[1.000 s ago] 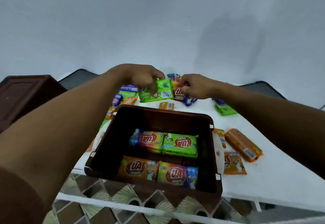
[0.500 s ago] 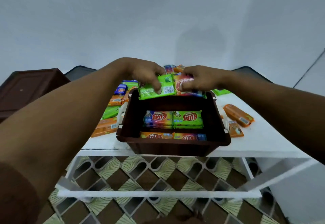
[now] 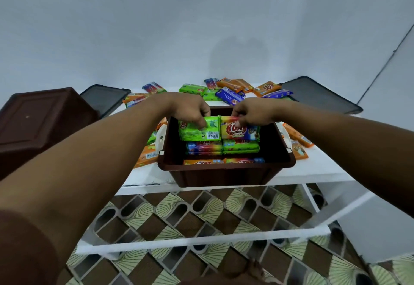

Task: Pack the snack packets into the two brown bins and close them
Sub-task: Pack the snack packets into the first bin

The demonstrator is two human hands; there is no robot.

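left hand (image 3: 190, 111) pinches a green foil snack packet (image 3: 199, 130), right hand (image 3: 251, 112) a red-yellow one (image 3: 239, 130), both upright over the open brown plastic bin's (image 3: 224, 175) back row, likely to save space.

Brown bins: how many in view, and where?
2. One open brown bin sits at the white table's front edge, under both hands, partly filled with packets. A second brown bin stands at far left, upside down.

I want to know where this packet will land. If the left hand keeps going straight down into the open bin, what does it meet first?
Probably the rainbow packet lying below the green packet held by the left hand; depth is unclear.
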